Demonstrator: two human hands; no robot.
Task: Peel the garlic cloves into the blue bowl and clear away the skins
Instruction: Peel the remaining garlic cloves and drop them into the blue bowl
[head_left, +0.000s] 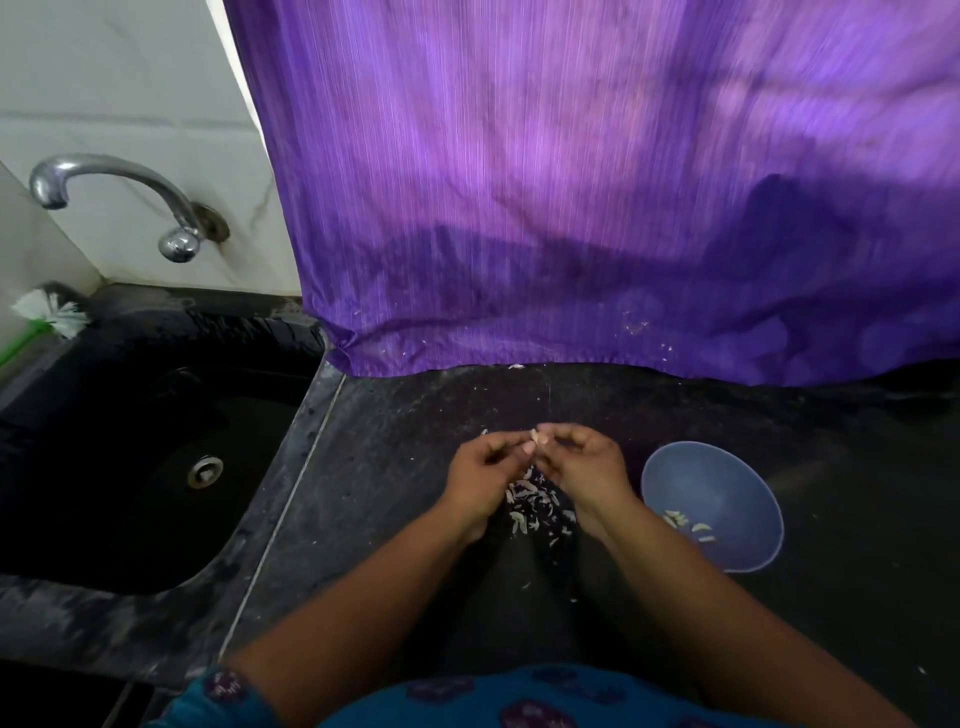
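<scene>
Both my hands meet over the dark counter (415, 415), fingertips together. My left hand (480, 470) and my right hand (584, 462) pinch one small pale garlic clove (535, 435) between them. Under the hands lies a heap of papery white garlic skins (540, 506). The blue bowl (711, 504) sits just right of my right hand, with a few peeled cloves (688, 525) in its bottom.
A black sink (130, 467) with a metal drain lies to the left, a chrome tap (104, 182) above it and a white brush (52, 312) at its corner. A purple cloth (597, 208) hangs at the back, draping onto the counter.
</scene>
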